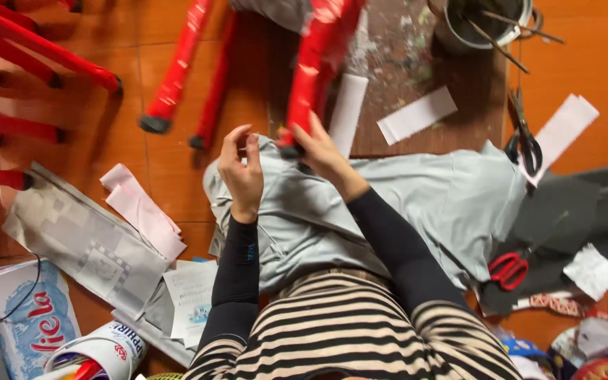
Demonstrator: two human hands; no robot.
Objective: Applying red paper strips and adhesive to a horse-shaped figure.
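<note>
Pinching grey cloth (388, 204): left hand (242, 172), right hand (321, 151), seemingly.

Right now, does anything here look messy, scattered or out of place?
Yes. White paper strips lie scattered on the wooden board, and pink paper pieces lie loose on the floor. The grey fabric under both hands is crumpled.

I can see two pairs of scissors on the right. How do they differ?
The red-handled scissors have bright red loops; the black-handled scissors have dark ones. The red pair lies near the person's lap on dark material, the black pair farther off by the grey cloth. Neither is in a hand.
</note>
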